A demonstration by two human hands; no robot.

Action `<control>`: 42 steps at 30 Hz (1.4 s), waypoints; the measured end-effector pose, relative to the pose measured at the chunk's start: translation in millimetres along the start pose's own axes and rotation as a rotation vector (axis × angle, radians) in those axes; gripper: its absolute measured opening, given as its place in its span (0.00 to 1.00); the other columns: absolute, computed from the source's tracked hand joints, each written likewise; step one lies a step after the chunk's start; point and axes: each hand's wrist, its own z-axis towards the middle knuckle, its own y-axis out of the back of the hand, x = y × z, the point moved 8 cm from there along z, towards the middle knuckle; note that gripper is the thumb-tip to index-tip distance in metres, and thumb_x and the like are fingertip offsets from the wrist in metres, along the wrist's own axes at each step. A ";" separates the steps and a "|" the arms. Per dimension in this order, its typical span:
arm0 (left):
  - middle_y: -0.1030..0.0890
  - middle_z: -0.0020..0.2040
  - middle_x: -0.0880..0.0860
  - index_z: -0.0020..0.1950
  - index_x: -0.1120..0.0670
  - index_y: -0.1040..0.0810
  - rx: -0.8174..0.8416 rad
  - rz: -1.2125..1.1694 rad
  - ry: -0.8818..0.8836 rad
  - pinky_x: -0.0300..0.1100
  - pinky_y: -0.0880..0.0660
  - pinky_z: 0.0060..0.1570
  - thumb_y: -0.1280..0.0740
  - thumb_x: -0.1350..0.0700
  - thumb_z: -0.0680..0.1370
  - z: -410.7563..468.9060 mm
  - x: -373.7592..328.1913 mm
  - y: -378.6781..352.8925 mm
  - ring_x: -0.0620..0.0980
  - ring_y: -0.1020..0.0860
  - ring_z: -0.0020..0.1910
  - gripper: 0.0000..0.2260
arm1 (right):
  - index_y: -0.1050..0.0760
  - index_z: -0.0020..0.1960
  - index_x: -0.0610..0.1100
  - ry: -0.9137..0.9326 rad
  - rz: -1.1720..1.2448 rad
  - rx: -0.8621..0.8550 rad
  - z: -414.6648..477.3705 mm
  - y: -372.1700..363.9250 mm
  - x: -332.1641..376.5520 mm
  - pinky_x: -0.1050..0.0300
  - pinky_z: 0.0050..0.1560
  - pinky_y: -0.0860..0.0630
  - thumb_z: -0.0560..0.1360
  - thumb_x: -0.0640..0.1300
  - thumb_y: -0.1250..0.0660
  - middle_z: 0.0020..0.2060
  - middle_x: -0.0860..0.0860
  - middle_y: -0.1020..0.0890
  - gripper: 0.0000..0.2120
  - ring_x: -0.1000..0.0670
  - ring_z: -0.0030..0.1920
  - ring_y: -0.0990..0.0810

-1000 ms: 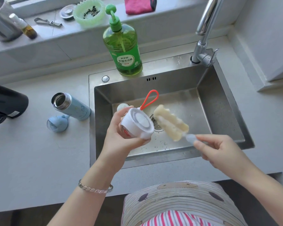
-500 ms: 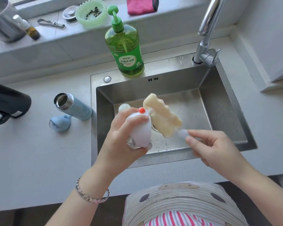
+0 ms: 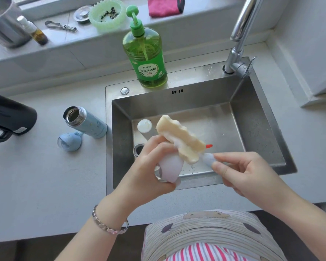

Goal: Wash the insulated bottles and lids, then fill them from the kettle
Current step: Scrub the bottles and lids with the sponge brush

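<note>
over the sink point(image 3: 256, 117), the left hand point(image 3: 151, 166) grips a white lid point(image 3: 170, 167); the right hand point(image 3: 247, 172) pinches the handle of a sponge brush point(image 3: 181, 138) pressed against it. a blue bottle point(image 3: 87, 123) lies open on the counter.

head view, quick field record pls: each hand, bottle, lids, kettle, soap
left hand: grips white lid over the sink
right hand: pinches sponge brush handle, sponge head against the white lid
blue bottle: open, on counter left of sink
blue lid: on counter beside blue bottle
kettle: black, far left of counter
soap bottle: green, on sink's back rim
</note>
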 end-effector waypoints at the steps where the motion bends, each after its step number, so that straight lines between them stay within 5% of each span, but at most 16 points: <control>1: 0.32 0.61 0.39 0.58 0.44 0.30 -0.031 0.011 0.000 0.28 0.34 0.56 0.25 0.59 0.62 -1.0 0.5 2.6 0.40 0.32 0.62 0.28 | 0.20 0.51 0.49 -0.018 -0.028 -0.023 3.8 4.1 -5.1 0.72 0.23 0.39 0.75 0.41 0.35 0.18 0.56 0.35 0.08 0.57 0.19 0.37; 7: 0.30 0.61 0.48 0.58 0.50 0.28 -0.125 0.022 -0.002 0.32 0.32 0.58 0.25 0.55 0.63 0.1 2.0 15.7 0.47 0.30 0.63 0.26 | 0.19 0.49 0.54 -0.037 -0.018 -0.120 3.2 21.8 -13.3 0.71 0.23 0.41 0.74 0.44 0.34 0.19 0.55 0.35 0.08 0.57 0.20 0.39; 12: 0.32 0.62 0.40 0.58 0.48 0.29 -0.177 -0.003 -0.004 0.30 0.34 0.58 0.25 0.54 0.62 1.2 1.3 18.7 0.43 0.31 0.63 0.26 | 0.21 0.57 0.47 -0.033 -0.168 -0.091 2.5 13.3 -24.5 0.73 0.35 0.36 0.75 0.43 0.35 0.19 0.67 0.30 0.12 0.70 0.28 0.29; 18: 0.34 0.61 0.32 0.57 0.40 0.31 -0.211 -0.040 0.083 0.41 0.27 0.56 0.25 0.49 0.60 4.7 7.0 22.0 0.40 0.32 0.64 0.28 | 0.22 0.58 0.46 0.013 -0.126 -0.173 -0.1 19.5 -19.5 0.72 0.32 0.34 0.74 0.43 0.34 0.19 0.68 0.30 0.13 0.69 0.29 0.27; 22: 0.30 0.60 0.38 0.57 0.35 0.31 -0.235 -0.093 0.204 0.43 0.27 0.56 0.22 0.47 0.58 0.5 18.3 23.6 0.47 0.28 0.61 0.31 | 0.21 0.56 0.52 -0.016 -0.180 -0.154 3.1 14.3 -35.2 0.77 0.44 0.33 0.75 0.45 0.34 0.31 0.74 0.25 0.11 0.73 0.43 0.26; 26: 0.24 0.53 0.45 0.54 0.40 0.28 -0.298 -0.230 0.509 0.36 0.25 0.47 0.18 0.45 0.53 -5.4 37.0 22.0 0.39 0.24 0.48 0.33 | 0.23 0.51 0.57 0.061 -0.088 -0.296 -0.9 29.1 -22.2 0.73 0.34 0.34 0.74 0.44 0.34 0.23 0.66 0.26 0.09 0.64 0.30 0.27; 29: 0.21 0.47 0.49 0.54 0.45 0.25 -0.330 -0.375 0.654 0.43 0.21 0.44 0.23 0.41 0.51 -7.8 43.3 19.8 0.42 0.23 0.41 0.33 | 0.22 0.57 0.50 0.094 -0.129 -0.302 -3.9 17.6 -15.2 0.67 0.38 0.25 0.73 0.44 0.33 0.33 0.63 0.17 0.13 0.53 0.38 0.19; 31: 0.19 0.45 0.50 0.55 0.49 0.25 -0.294 -0.538 0.683 0.46 0.20 0.42 0.24 0.44 0.52 -7.2 43.3 15.0 0.45 0.21 0.42 0.33 | 0.20 0.56 0.48 0.073 -0.208 -0.256 3.4 6.4 -22.3 0.53 0.47 0.24 0.74 0.44 0.33 0.45 0.46 0.16 0.11 0.44 0.45 0.19; 35: 0.19 0.40 0.48 0.53 0.51 0.25 -0.208 -0.654 0.676 0.46 0.19 0.40 0.24 0.48 0.54 -4.2 37.2 8.5 0.48 0.21 0.42 0.29 | 0.22 0.60 0.44 0.011 -0.214 -0.262 17.7 7.0 -34.1 0.68 0.56 0.32 0.75 0.44 0.35 0.55 0.52 0.18 0.14 0.56 0.58 0.23; 39: 0.18 0.42 0.49 0.54 0.51 0.25 -0.194 -0.670 0.688 0.47 0.19 0.40 0.24 0.48 0.55 -7.5 39.5 8.3 0.49 0.20 0.44 0.28 | 0.19 0.53 0.47 0.061 -0.308 -0.248 12.1 0.9 -24.9 0.44 0.52 0.24 0.75 0.44 0.34 0.46 0.39 0.17 0.09 0.39 0.51 0.21; 42: 0.19 0.44 0.50 0.52 0.49 0.24 -0.194 -0.654 0.695 0.44 0.21 0.37 0.24 0.48 0.54 -9.5 40.0 6.3 0.49 0.20 0.43 0.28 | 0.20 0.55 0.47 0.015 -0.330 -0.285 17.1 12.0 -30.2 0.48 0.54 0.25 0.75 0.44 0.35 0.49 0.46 0.16 0.10 0.43 0.51 0.20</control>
